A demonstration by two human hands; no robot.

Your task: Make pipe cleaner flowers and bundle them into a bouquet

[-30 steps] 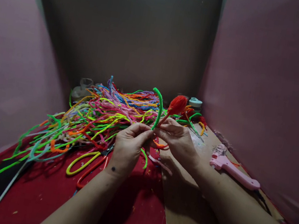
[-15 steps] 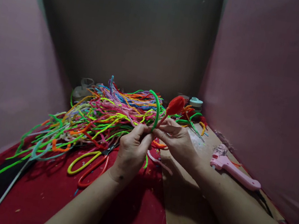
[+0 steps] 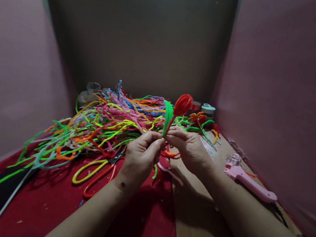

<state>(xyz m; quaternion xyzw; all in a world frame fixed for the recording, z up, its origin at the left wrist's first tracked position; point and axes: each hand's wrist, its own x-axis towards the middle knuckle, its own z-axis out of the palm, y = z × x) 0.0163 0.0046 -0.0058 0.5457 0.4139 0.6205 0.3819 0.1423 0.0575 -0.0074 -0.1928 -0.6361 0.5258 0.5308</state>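
Note:
A red pipe cleaner flower (image 3: 183,105) with a thin red stem stands tilted above my two hands. Just left of it rises a green pipe cleaner (image 3: 167,114), its upper part bent over and looking wide or smeared. The thumb and forefinger of my left hand (image 3: 143,152) pinch the green piece where it meets the stem. My right hand (image 3: 189,148) is closed at the stem's lower end, fingertips touching those of the left. The exact grip there is partly hidden.
A big heap of coloured pipe cleaners (image 3: 115,117) lies behind and left. Scissors (image 3: 90,172) with yellow and red handles rest on the red cloth (image 3: 141,221). On the right are a cardboard sheet (image 3: 192,217), a pink glue gun (image 3: 250,182) and a lidded jar (image 3: 208,110).
The red flower has tipped more upright and shifted slightly left, closer to the green pipe cleaner. The green piece now looks wider and bends over. Both hands stay together in nearly the same place.

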